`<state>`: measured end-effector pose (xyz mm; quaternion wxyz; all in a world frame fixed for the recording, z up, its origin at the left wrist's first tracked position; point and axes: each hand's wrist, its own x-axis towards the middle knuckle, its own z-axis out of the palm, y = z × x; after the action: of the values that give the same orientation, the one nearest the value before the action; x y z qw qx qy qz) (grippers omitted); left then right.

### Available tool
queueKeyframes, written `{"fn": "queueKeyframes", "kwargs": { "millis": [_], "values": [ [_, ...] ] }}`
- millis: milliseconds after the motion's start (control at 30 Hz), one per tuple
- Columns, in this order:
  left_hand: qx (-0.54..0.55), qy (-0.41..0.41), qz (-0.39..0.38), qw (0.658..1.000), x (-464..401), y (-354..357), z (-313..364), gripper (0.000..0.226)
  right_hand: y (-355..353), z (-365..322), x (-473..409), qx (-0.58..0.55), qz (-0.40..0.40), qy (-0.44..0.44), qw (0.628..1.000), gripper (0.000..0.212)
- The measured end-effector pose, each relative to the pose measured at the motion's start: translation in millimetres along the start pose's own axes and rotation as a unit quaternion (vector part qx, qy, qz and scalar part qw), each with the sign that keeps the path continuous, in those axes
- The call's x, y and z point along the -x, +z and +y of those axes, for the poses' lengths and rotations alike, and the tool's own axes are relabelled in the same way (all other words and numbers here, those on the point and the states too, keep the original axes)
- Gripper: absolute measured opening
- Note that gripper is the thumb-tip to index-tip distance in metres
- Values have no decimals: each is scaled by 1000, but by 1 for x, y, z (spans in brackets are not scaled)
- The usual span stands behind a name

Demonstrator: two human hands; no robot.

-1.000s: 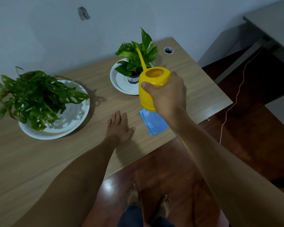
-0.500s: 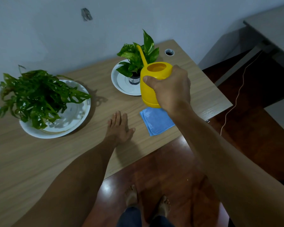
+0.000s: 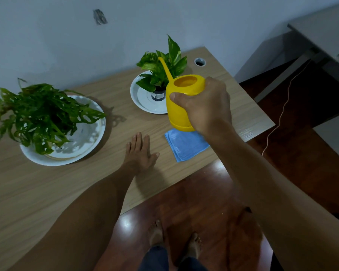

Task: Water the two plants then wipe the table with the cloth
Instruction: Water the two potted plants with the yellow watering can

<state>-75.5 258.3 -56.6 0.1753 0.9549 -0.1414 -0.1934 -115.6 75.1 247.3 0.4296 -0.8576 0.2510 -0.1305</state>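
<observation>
Right hand [image 3: 207,106] wrapped tight around yellow watering can [image 3: 181,102], held up off the table [image 3: 37,184], spout angled up and away toward the small plant [image 3: 161,69]. Left hand [image 3: 140,153] lies flat and spread on the wood, holding nothing, down-left of the grip. Directly below and slightly nearer than the can sits the folded blue cloth [image 3: 186,146], untouched by either hand, so wiping looks not yet started. Just past the can on its far-left side is the small plant in a dark pot standing in a white saucer [image 3: 139,96]; saucer shows no visible water, soil hidden by leaves. Spout tip overlaps the foliage but no stream visible, so can't tell if pouring. Can's open top shows yellow inside; water level unclear. Far left of the grip, well apart, big plant [image 3: 41,114] sits in a wide white dish [image 3: 86,137], dish looks dry. Judgement: early stage, first watering under way, second plant and wipe left.
</observation>
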Motion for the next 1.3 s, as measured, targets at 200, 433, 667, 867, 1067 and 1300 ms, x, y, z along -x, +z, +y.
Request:
{"fn": "queueKeyframes", "kwargs": {
  "millis": [200, 433, 667, 867, 1067, 1300],
  "values": [
    [-3, -3, -5, 1000, -1, 0, 0, 108, -10, 5, -7, 20, 16, -10, 1000, 57],
    [-7, 0, -20, 1000, 0, -4, 1, 105, -6, 2, -16, 6, 31, -9, 999, 64],
    [-25, -1, -52, 998, 0, -10, 2, 95, -1, -7, -15, -13, 15, -4, 1000, 58],
    [-17, 1, -50, 999, 1, -10, 0, 100, -3, -8, -9, -9, 2, -15, 1000, 59],
    [-12, -1, -40, 999, 2, -10, 2, 103, -15, -3, -4, 14, -7, -17, 1000, 47],
    [-21, 3, -57, 998, 1, -11, 2, 102, -23, 6, -9, 25, 20, -12, 999, 50]
  ]
}}
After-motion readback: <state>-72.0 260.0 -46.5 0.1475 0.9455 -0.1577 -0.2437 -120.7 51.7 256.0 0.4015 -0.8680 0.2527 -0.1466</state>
